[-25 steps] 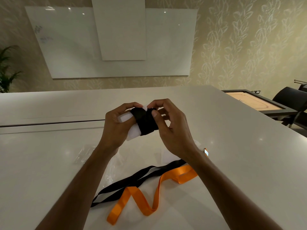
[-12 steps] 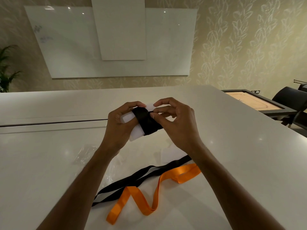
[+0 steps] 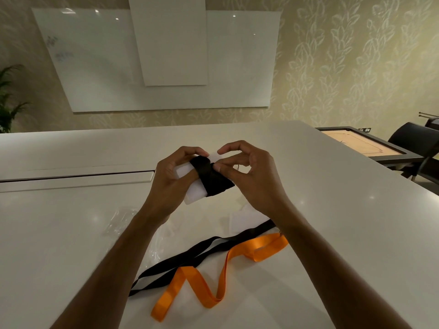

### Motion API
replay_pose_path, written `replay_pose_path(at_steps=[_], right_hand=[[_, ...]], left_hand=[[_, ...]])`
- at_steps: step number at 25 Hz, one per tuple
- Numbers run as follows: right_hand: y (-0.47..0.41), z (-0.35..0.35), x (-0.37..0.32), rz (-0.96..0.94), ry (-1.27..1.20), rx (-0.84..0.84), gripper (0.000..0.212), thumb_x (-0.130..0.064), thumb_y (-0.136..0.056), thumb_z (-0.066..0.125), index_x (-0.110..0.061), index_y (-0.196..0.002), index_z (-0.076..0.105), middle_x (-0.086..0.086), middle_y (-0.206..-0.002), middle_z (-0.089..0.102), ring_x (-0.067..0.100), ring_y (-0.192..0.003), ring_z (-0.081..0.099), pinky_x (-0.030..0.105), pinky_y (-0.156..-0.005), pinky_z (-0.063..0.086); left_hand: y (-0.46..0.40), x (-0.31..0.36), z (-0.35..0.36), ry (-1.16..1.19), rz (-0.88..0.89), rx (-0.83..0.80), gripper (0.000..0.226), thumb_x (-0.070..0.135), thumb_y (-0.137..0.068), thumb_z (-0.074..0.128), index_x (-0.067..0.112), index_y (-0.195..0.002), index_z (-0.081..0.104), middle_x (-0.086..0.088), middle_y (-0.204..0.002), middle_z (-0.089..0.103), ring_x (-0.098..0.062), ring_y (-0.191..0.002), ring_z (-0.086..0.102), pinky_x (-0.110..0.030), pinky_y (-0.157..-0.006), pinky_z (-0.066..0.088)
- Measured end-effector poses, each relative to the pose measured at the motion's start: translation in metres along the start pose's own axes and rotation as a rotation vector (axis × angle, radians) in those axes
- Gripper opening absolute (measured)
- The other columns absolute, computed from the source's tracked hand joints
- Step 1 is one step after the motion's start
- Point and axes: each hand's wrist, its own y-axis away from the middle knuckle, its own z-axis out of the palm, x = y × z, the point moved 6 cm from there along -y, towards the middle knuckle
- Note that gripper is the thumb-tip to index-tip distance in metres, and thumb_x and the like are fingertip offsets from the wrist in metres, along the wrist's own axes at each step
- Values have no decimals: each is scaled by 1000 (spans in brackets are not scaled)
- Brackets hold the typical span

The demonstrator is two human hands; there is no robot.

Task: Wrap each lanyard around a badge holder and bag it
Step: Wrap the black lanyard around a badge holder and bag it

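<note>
My left hand (image 3: 167, 179) grips a white badge holder (image 3: 194, 194) above the white table (image 3: 332, 233). A black lanyard (image 3: 211, 178) is wound around the holder's middle. My right hand (image 3: 251, 176) pinches that black band at its upper edge with thumb and fingertips. On the table below lie another black lanyard (image 3: 190, 257) and an orange lanyard (image 3: 223, 269), both loose and crossing each other. A second white badge holder (image 3: 247, 218) lies partly under my right wrist. Clear plastic bags (image 3: 121, 220) lie flat near my left forearm.
A dark slot (image 3: 71, 175) runs across the table at left. A carrom board (image 3: 363, 146) and a black chair (image 3: 415, 143) stand beyond the table's right edge. A whiteboard (image 3: 166, 60) hangs on the far wall, with a plant (image 3: 9, 100) at far left.
The wrapped holder has tilted and dropped slightly. My right fingers have shifted from the band's side to pinching its upper edge. Loose lanyards on the table stay put.
</note>
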Motion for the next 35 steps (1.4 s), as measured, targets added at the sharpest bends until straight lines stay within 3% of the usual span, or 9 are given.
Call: replay_pose_path(at_steps=[4, 7, 10, 12, 16, 20, 24, 30, 35], right_hand=[[2, 1, 0, -9, 164, 118, 6, -19, -84, 75, -23, -87, 77, -13, -84, 68, 0, -82, 60, 3, -70, 37], [1, 5, 2, 18, 205, 67, 7, -23, -88, 70, -24, -88, 77, -9, -90, 67, 2, -86, 57, 4, -69, 36], [8, 16, -3, -12, 216, -35, 16, -40, -90, 65, -30, -97, 74, -14, -95, 68, 0, -92, 56, 12, -80, 38], [13, 24, -4, -53, 348, -29, 28, -52, -85, 65, -33, -106, 70, -16, -102, 67, 2, -95, 55, 23, -89, 36], [12, 24, -3, -52, 387, 118, 24, -42, -85, 70, -29, -105, 68, -14, -99, 66, 6, -89, 54, 27, -86, 33], [14, 28, -2, -85, 463, 160, 20, -36, -86, 64, -24, -101, 68, -12, -92, 65, 5, -82, 47, 25, -82, 27], [15, 26, -1, -97, 405, 206, 21, -34, -87, 55, -20, -97, 67, -12, -87, 61, 6, -81, 45, 26, -81, 27], [12, 33, 3, -106, 358, 129, 23, -33, -94, 43, -21, -98, 63, -13, -99, 48, 7, -93, 39, 25, -85, 25], [10, 37, 10, -49, 266, -19, 15, -23, -92, 43, -23, -82, 55, -9, -110, 41, 7, -102, 35, 27, -91, 23]], left_hand=[[-1, 1, 0, -39, -5, 66, 16, 22, -80, 57, 24, -94, 65, 7, -92, 68, -15, -87, 66, -23, -81, 54], [-1, -1, 0, -1, -29, 56, 18, 17, -81, 58, 15, -96, 66, 1, -95, 69, -16, -88, 66, -23, -81, 55], [0, -5, -8, 23, -45, 87, 17, 4, -85, 60, 10, -101, 65, 1, -97, 68, -11, -90, 65, -22, -79, 55], [-1, -5, -10, 1, -23, 97, 20, -1, -88, 56, 10, -103, 63, 4, -96, 66, -7, -89, 64, -19, -75, 54], [-1, -3, -6, -20, -14, 61, 22, 5, -89, 56, 23, -102, 60, 9, -98, 64, -1, -89, 62, -13, -73, 51], [0, -1, -2, -71, 8, 27, 23, 3, -90, 58, 21, -105, 58, 11, -99, 63, 0, -90, 61, -13, -78, 51], [0, 3, 1, -60, 28, -1, 22, 20, -84, 53, 27, -105, 57, 13, -101, 62, 0, -92, 60, -13, -79, 51], [1, 1, 1, 37, 20, -43, 24, 18, -88, 43, 31, -103, 56, 17, -101, 63, 0, -93, 62, -15, -75, 51], [1, -3, 4, 47, 27, -69, 25, 15, -89, 43, 29, -104, 58, 13, -101, 63, -4, -94, 63, -15, -74, 50]])
